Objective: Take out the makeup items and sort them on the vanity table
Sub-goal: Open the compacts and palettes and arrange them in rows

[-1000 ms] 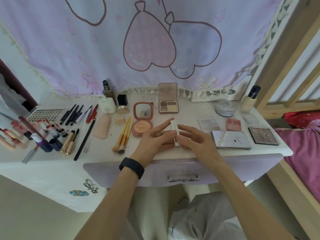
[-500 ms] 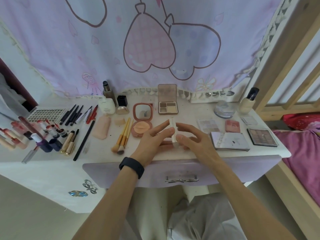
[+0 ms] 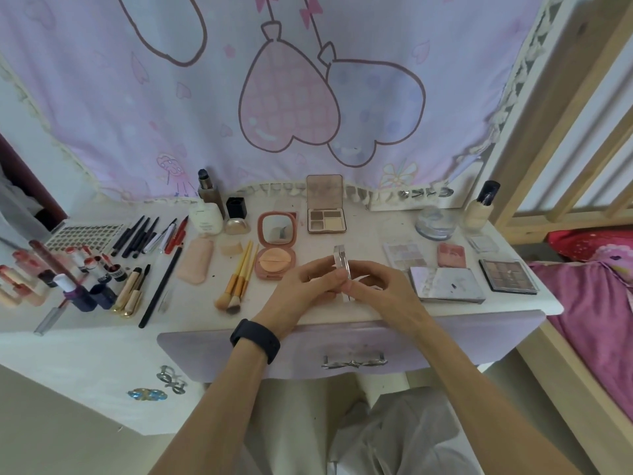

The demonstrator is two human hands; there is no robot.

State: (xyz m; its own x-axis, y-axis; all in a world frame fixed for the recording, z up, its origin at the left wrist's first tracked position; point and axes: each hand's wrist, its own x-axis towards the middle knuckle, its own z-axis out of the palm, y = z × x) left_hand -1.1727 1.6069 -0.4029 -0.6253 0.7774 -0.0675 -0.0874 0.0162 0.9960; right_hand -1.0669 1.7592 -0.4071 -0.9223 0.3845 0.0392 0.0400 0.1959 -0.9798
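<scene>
**No legible writing**

Nothing on the vanity tabletop (image 3: 370, 231) can be read. There are white marks on the dark lipstick caps (image 3: 116, 274) near its left edge. Faint grey print shows on the white bottle (image 3: 205, 219) at its back edge. Both are too small and blurred to make out as letters or numbers

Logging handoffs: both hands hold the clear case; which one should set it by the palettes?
Probably right. The right hand pinches the clear case and lies next to the silver palette; the left hand would have to cross over it.
</scene>
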